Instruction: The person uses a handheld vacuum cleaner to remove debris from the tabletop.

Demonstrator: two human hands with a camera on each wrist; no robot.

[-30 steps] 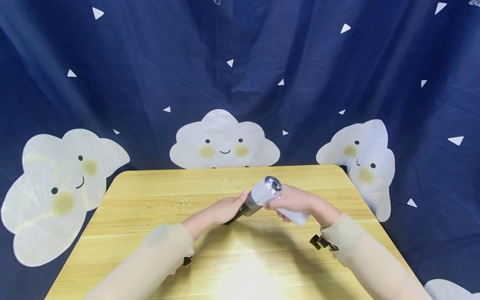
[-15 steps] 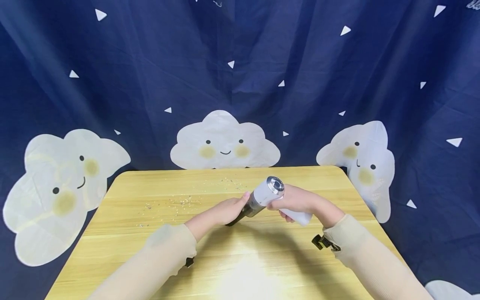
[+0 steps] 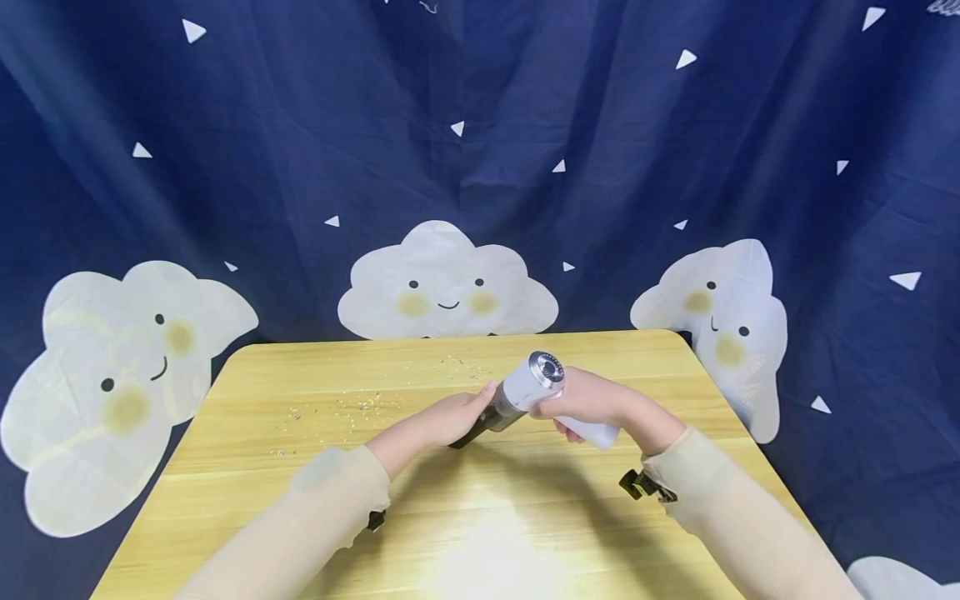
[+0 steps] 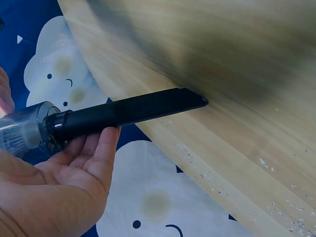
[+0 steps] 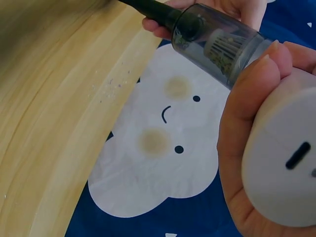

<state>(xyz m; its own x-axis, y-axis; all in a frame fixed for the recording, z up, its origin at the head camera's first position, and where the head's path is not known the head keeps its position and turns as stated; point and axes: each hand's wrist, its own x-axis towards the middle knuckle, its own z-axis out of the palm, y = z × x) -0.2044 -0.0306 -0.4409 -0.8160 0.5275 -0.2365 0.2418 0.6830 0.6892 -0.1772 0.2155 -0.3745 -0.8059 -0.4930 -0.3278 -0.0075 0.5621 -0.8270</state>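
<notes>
A white handheld vacuum point(image 3: 525, 388) with a silver end ring slants over the wooden table. My right hand point(image 3: 592, 397) grips its handle, fingers wrapped round the white body point(image 5: 289, 158) in the right wrist view. In the left wrist view, the fingers of my left hand point(image 4: 64, 185) hold the long black nozzle point(image 4: 123, 109) from below, near the clear dust cup. The nozzle's slanted tip is right at the tabletop. Greyish bits show inside the dust cup point(image 5: 210, 44). Small pale scraps point(image 3: 367, 405) lie scattered on the table, left of and beyond the nozzle.
The light wooden table point(image 3: 247, 500) has rounded far corners. Behind it hangs a dark blue curtain point(image 3: 510, 67) with white triangles and smiling clouds. Black wrist mounts point(image 3: 647, 485) sit at both sleeve cuffs. A bright light patch shows on the near tabletop.
Both hands keep their hold on the vacuum, which stays in nearly the same place. The whole head view shifts slightly; the scraps look much the same.
</notes>
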